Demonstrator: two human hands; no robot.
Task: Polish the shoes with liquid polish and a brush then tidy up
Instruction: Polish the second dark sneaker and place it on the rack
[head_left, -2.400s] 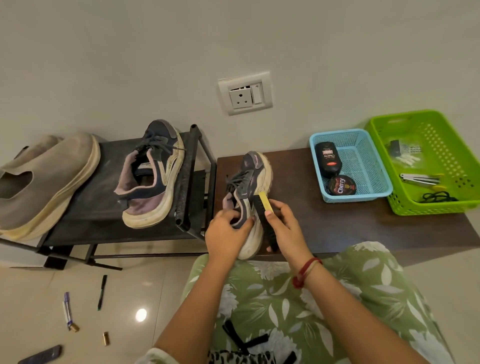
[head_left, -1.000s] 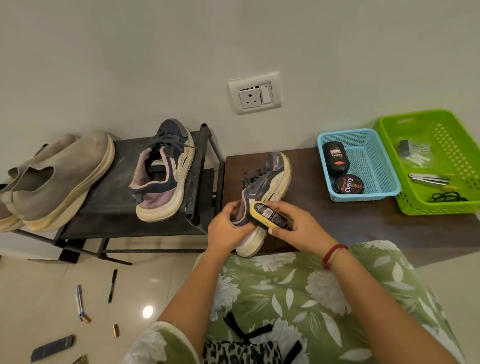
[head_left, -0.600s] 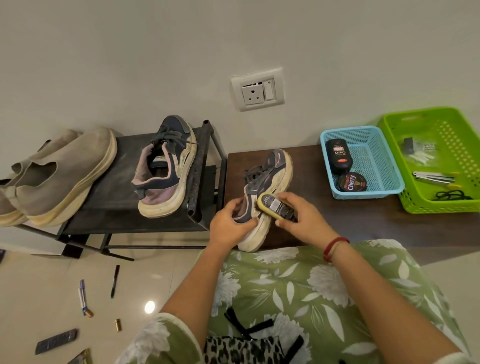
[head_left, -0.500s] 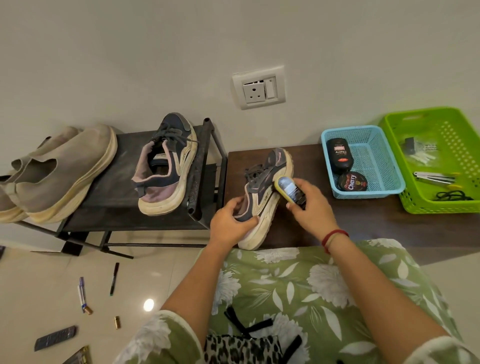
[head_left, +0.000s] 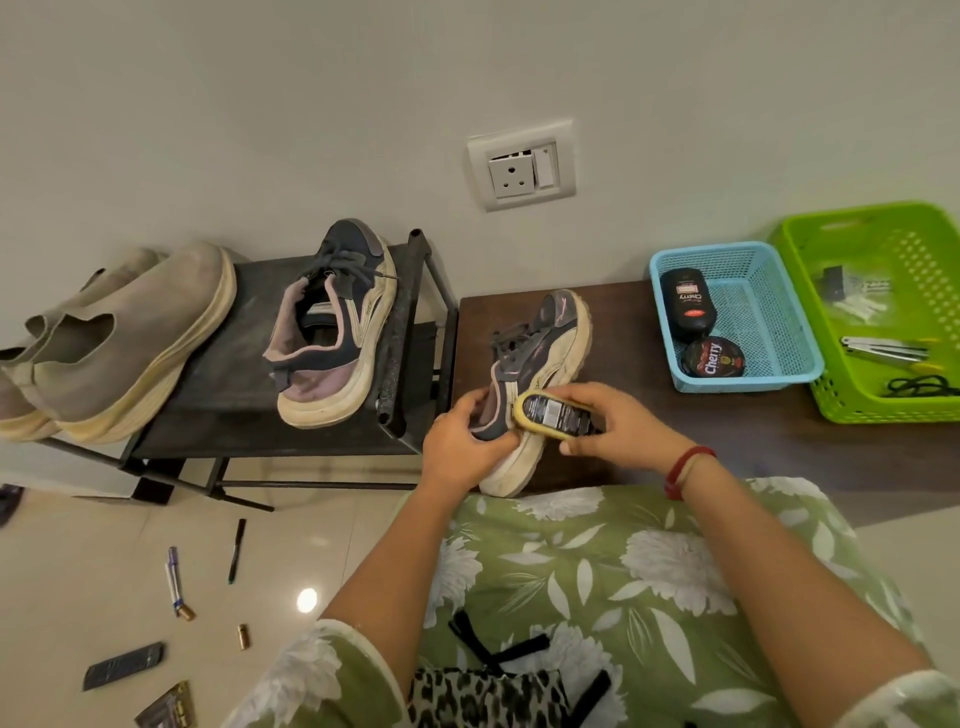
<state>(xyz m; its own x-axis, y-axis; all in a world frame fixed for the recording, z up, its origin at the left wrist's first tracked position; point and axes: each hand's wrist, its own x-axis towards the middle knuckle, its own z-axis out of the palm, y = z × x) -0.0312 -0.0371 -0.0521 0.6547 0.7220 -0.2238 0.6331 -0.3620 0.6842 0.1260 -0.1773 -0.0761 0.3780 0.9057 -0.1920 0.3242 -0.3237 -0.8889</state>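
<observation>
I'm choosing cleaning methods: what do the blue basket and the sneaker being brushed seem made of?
Blue basket: moulded plastic, slightly glossy, judging by its fine mesh walls and smooth rim. Sneaker: matte upper, likely textile or suede-like, with woven laces; the cream sole looks like scuffed rubber or foam.

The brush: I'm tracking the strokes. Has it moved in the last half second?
Yes. The brush in the right hand slid back toward the heel of the shoe, away from the blue basket.
</observation>
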